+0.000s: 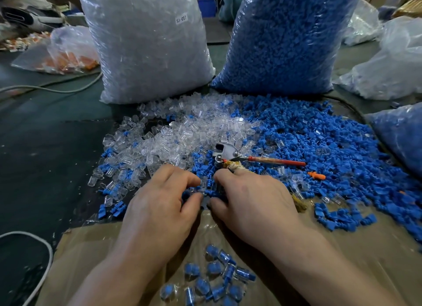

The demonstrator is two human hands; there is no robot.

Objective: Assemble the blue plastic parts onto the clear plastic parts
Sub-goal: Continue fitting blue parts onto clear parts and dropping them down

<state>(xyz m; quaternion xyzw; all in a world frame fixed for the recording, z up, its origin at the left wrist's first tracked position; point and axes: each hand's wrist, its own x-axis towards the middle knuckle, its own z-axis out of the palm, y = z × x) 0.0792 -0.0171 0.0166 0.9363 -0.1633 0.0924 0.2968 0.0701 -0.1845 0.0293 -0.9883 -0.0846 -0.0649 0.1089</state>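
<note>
Head view, looking down. Left hand (159,205) and right hand (253,200) side by side, knuckles up, fingertips almost touching at the near edge of a heap on the surface (45,157).

Left fingers (182,175) curled, thumb and forefinger pinching what looks like a small clear plastic part (202,182). Right fingers (228,180) curled too, thumb and forefinger closed on what seems a blue plastic part (210,191), just right of the clear one; exact grip partly hidden by the knuckles.

Long axes of both pieces judged to run left to right, end facing end, so a short push of one hand toward the other likely to seat them. Neither hand nearer: both already on the work.

Twine-wrapped handle (236,168) poking out from under the right fingers, apparently part of a metal tool (228,153) lying just beyond the fingertips.

Beyond and left of the fingers, loose clear plastic parts (182,132): small, glassy, cup-like. Beyond and right, loose blue plastic parts (319,150): matte, ribbed, plug-like.

Behind the wrists, toward the body, finished pieces (217,276) on cardboard (91,248): blue cores inside clear shells.

Far beyond the fingers, two tall bags upright: clear stock bag (146,42) and blue stock bag (285,38).
</note>
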